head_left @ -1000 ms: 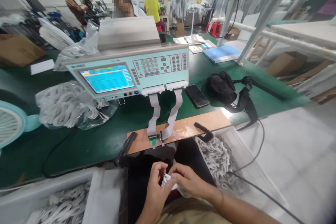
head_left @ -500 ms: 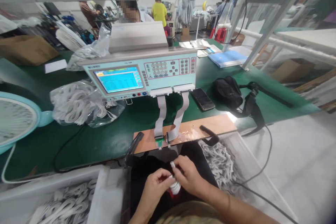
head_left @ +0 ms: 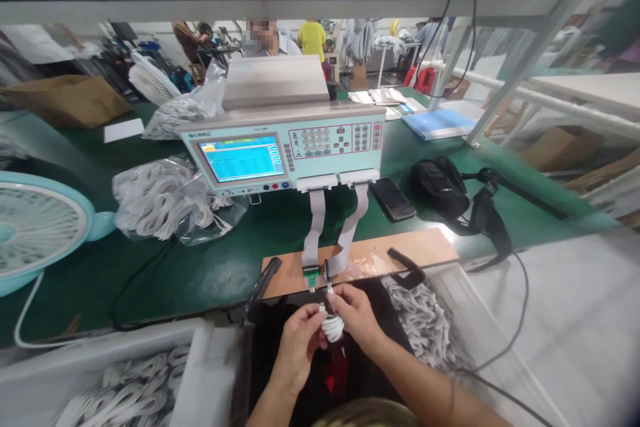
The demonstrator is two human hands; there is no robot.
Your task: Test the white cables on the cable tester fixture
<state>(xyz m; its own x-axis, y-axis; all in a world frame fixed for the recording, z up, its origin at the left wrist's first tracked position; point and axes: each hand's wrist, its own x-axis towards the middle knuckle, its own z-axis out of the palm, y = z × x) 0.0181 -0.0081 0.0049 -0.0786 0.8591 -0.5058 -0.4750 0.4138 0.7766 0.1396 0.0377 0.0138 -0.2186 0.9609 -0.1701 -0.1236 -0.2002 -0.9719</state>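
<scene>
A coiled white cable hangs between my two hands, below the table's front edge. My left hand pinches one end of it, its connector pointing up. The other end is between the fingertips of my right hand, with its plug at the right-hand test connector; whether it is fully seated cannot be made out. Just left of that, the green adapter board has nothing on its plug. Two grey ribbon cables run from these up to the tester, whose screen is lit.
Bins of white cables stand at the left and right. Black clamps hold the wooden board. A phone, a black bag, bagged cables and a fan are on the table. People are beyond.
Both hands have moved up towards the test connectors with the cable, and the right-hand end now meets the right connector. The view has tilted up slightly.
</scene>
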